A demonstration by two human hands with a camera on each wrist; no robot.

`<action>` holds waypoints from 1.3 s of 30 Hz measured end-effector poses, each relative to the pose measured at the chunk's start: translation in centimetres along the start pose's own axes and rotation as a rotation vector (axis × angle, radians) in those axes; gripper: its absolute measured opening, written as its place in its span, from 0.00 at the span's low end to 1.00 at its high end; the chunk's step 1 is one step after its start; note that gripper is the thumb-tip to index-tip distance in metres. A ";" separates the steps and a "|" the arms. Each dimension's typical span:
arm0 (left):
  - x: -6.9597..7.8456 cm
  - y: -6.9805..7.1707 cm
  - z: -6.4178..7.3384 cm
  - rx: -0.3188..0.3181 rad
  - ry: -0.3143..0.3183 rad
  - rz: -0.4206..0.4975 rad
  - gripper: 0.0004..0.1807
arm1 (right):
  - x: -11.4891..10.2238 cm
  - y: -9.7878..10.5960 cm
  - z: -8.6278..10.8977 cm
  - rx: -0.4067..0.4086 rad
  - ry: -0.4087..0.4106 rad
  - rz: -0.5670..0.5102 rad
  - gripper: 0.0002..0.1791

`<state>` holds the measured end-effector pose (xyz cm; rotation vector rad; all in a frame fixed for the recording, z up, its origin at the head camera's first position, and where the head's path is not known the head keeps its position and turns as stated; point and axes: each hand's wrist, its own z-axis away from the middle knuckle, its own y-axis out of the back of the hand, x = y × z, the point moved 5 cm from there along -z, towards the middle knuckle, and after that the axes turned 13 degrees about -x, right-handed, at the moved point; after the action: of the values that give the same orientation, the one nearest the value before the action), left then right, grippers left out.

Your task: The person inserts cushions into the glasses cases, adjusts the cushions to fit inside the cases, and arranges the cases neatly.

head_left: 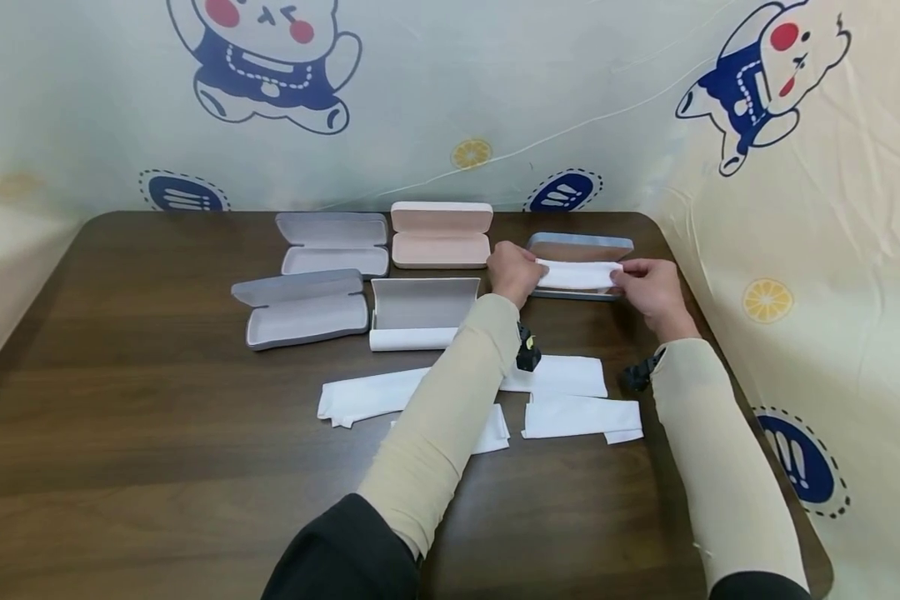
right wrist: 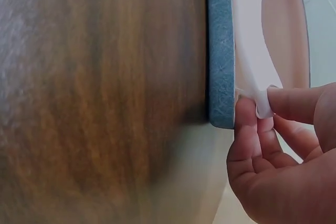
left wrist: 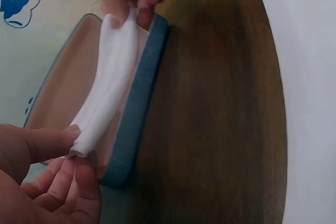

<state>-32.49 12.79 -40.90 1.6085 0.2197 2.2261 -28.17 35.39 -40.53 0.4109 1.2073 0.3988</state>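
A folded white cloth (head_left: 579,274) is stretched between both hands over an open blue glasses case (left wrist: 137,108) with a pinkish-brown lining. My left hand (head_left: 514,271) pinches the cloth's left end between thumb and fingers. At the other end, my right hand (head_left: 654,292) pinches the cloth near the case's right side. In the left wrist view the cloth runs lengthwise along the case, inside its front wall. The right wrist view shows the right thumb on top of the cloth end and fingertips beneath, right at the case's corner.
Left of the blue case stand more open glasses cases: a pink one (head_left: 441,250), a white one (head_left: 420,337), and two greyish ones, at the back (head_left: 335,260) and in front (head_left: 307,321). Several folded white cloths (head_left: 581,417) lie nearer on the brown table (head_left: 157,467). A printed curtain (head_left: 420,83) hangs behind.
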 end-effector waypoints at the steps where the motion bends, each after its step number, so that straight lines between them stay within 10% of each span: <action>1: 0.0 0.1 0.0 0.014 -0.006 -0.017 0.09 | -0.1 0.0 0.0 0.003 0.001 0.017 0.21; 19: -0.2 0.1 -1.0 0.074 -0.069 -0.168 0.10 | -0.5 -0.5 -0.9 0.073 0.067 0.379 0.15; 39: 0.4 1.3 -0.6 0.004 -0.041 -0.254 0.11 | -0.2 0.8 -0.7 0.088 0.000 0.241 0.17</action>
<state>-33.45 11.82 -40.33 1.5326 0.3935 2.0006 -28.96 36.02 -40.16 0.6355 1.1818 0.5541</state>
